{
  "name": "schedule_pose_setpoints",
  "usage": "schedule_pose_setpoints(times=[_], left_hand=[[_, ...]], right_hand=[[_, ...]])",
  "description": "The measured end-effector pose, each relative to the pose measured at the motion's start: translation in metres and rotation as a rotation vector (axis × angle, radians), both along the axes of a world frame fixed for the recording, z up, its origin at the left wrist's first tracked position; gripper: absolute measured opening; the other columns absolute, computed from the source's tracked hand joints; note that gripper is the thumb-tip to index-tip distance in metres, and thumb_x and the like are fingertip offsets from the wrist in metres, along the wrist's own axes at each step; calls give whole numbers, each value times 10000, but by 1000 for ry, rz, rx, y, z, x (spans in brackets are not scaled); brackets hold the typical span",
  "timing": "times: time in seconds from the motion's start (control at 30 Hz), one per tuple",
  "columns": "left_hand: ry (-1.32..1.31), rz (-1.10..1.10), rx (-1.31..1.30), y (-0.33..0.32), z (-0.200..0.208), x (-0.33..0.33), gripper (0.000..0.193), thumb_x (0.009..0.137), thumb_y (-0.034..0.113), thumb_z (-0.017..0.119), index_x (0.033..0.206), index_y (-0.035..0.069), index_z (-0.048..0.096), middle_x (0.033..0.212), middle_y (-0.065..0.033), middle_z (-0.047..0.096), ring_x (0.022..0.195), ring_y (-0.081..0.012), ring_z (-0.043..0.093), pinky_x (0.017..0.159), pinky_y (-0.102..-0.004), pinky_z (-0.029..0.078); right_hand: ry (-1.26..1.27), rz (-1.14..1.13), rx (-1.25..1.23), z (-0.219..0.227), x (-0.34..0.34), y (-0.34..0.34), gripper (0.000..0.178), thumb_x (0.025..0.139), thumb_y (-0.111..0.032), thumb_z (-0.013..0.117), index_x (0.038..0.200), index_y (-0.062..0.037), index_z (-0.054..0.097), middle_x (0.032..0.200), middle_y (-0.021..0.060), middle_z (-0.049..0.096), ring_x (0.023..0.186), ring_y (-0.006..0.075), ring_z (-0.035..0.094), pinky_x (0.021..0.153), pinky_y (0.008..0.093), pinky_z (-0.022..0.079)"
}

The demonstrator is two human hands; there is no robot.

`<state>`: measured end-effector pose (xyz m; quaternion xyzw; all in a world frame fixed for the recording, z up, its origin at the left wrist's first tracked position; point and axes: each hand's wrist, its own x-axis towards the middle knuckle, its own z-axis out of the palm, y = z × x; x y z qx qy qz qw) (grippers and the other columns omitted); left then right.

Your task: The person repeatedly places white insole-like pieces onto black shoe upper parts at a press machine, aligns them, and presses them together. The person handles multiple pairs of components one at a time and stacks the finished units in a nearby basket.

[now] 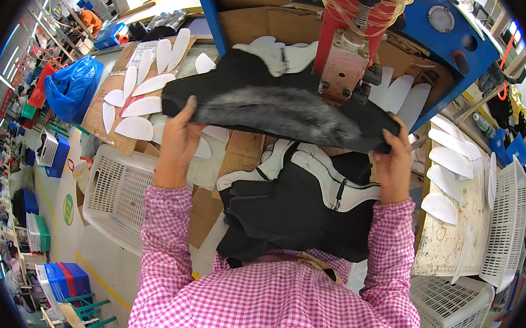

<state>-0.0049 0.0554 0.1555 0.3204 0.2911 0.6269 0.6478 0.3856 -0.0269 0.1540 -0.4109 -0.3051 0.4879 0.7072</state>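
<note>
A wide black fabric panel (pixel 242 111), with a whitish-grey scuffed patch along its middle, is stretched out between my two hands beneath the metal head of a red machine (pixel 343 66). My left hand (pixel 181 125) grips its left end, fingers closed. At the right end, my right hand (pixel 395 150) pinches the edge between thumb and fingers. Below it, in front of my body, lies a pile of black fabric pieces (pixel 281 211) with curved white pieces (pixel 326 177) on them. Another white shaped piece (pixel 282 59) lies behind the panel.
A blue machine frame (pixel 209 14) surrounds the red part. White oval pieces (pixel 137 128) lie on cardboard at left, and more white pieces (pixel 445 180) on a board at right. White plastic baskets (pixel 117 196) stand on both sides. A blue bag (pixel 73 90) sits farther left.
</note>
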Motion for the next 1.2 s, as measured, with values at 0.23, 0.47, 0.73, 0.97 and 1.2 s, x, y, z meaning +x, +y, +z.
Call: schedule_pose_setpoints(times=[0.23, 0.47, 0.73, 0.97, 1.2], left_hand=[[-92, -231, 126, -13, -7, 127, 350, 912, 68, 603, 1243, 12, 504, 1154, -89, 609, 1038, -213, 609, 930, -370, 503], [157, -169, 54, 5, -12, 89, 316, 937, 91, 563, 1224, -29, 509, 1174, -123, 612, 1067, -249, 603, 946, -402, 487], [-46, -39, 45, 20, 0, 6, 260, 941, 93, 558, 1176, -15, 540, 1132, -133, 632, 1010, -245, 632, 870, -394, 520], [-30, -119, 43, 20, -11, 101, 248, 921, 97, 596, 1160, 33, 569, 1080, -83, 654, 978, -181, 633, 829, -347, 515], [-92, -411, -123, -46, -28, 97, 361, 970, 196, 520, 1271, -1, 487, 1263, -139, 560, 1158, -276, 545, 976, -437, 442]], right_hand=[[-79, -217, 22, 9, 85, -81, 464, 866, -49, 494, 1325, 0, 445, 1233, 148, 561, 1055, 209, 613, 818, 283, 532], [-105, -192, -17, 1, 62, -80, 443, 877, -52, 513, 1312, -11, 443, 1195, 127, 564, 1000, 194, 609, 771, 275, 518], [-52, 68, 46, 6, 4, -4, 381, 902, -63, 547, 1277, -48, 481, 1055, 40, 606, 761, 61, 576, 491, 179, 372], [-89, -280, 11, 18, 54, -60, 421, 870, -65, 550, 1284, -45, 479, 1102, 67, 614, 863, 110, 614, 577, 199, 433], [-142, -83, -122, 20, 76, -150, 465, 798, -51, 565, 1249, -26, 456, 1091, 144, 613, 957, 221, 631, 862, 303, 511]])
